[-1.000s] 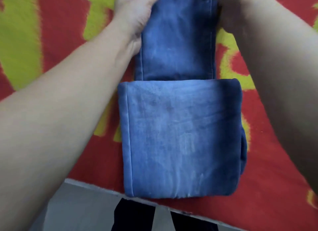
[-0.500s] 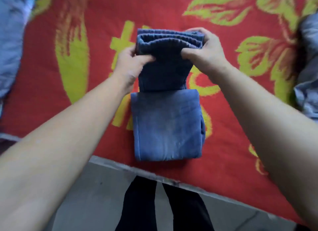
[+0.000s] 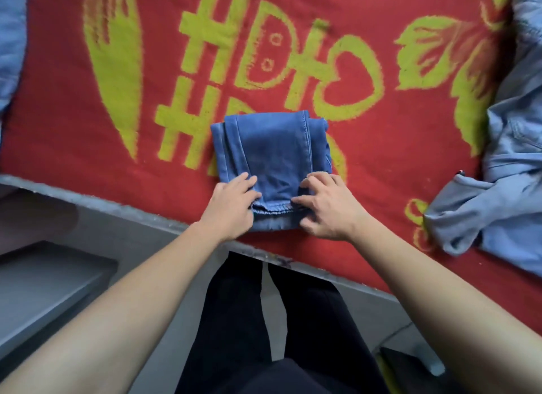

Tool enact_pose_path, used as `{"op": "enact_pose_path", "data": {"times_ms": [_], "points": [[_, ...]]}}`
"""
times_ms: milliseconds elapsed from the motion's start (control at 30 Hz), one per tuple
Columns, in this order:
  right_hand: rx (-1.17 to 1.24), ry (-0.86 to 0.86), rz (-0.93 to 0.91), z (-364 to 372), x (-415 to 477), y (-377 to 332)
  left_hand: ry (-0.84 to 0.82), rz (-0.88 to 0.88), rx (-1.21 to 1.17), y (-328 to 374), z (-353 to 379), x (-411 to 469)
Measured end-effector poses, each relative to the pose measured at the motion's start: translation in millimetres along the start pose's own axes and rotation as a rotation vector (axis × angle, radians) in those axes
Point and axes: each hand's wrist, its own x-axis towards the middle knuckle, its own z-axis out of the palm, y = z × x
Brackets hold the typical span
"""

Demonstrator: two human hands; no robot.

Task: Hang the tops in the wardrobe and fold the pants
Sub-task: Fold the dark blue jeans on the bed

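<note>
The blue jeans (image 3: 272, 147) lie folded into a compact rectangle on the red and yellow-green blanket (image 3: 117, 170), close to its near edge. My left hand (image 3: 231, 206) rests on the near left corner of the jeans, its fingers spread flat over the top layer. My right hand (image 3: 325, 206) is at the near right corner with bent fingers on the hem and its thumb at the lower edge, pinching the folded layers. A light blue denim top (image 3: 513, 173) lies crumpled on the blanket at the right.
Another light blue garment (image 3: 11, 41) shows at the far left edge. The bed's grey rim (image 3: 117, 209) runs diagonally below the blanket. A grey step (image 3: 44, 279) sits at the lower left. My legs in black trousers (image 3: 264, 320) stand against the bed.
The far end of the jeans, lifted in both hands before, has been folded toward me onto the near part. My hands have come to the near edge, and the camera has pulled back.
</note>
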Motion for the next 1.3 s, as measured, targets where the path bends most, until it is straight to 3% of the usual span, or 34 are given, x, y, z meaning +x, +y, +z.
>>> {"op": "enact_pose_path", "data": {"times_ms": [100, 167, 267, 433, 500, 633, 867, 967, 1133, 1300], "points": [[0.111, 0.071, 0.101, -32.2, 31.2, 4.1, -0.025, -0.162, -0.143, -0.2, -42.8, 31.6], [0.22, 0.149, 0.157, -51.9, 52.1, 11.5, 0.05, -0.262, -0.336, -8.1, -68.0, 55.1], [0.246, 0.287, 0.215, -75.0, 82.2, 18.7, 0.175, -0.212, -0.183, -21.7, -90.6, 91.2], [0.205, -0.133, 0.311, -100.3, 130.9, 14.6, -0.308, -0.196, 0.023, -35.5, -103.3, 141.3], [0.142, -0.269, 0.326, -101.0, 141.9, 14.2, -0.394, -0.195, 0.103, -37.6, -98.5, 146.6], [0.016, -0.342, 0.322, -119.1, 148.2, 11.1, -0.238, -0.19, 0.232, -15.1, -101.8, 136.0], [-0.158, -0.532, 0.357, -105.4, 113.5, -13.3, -0.144, -0.236, 0.271, 15.3, -78.1, 68.8], [-0.298, -0.432, 0.286, -96.7, 93.4, -31.6, -0.104, -0.287, 0.24, 29.5, -68.1, 44.3], [-0.026, -0.301, 0.325, -107.2, 39.0, -56.8, 0.034, -0.34, 0.153, 60.4, -82.2, 1.7], [-0.174, -0.024, 0.229, -125.0, -6.6, -102.3, 0.274, -0.414, 0.188, 80.7, -110.8, -67.3]]}}
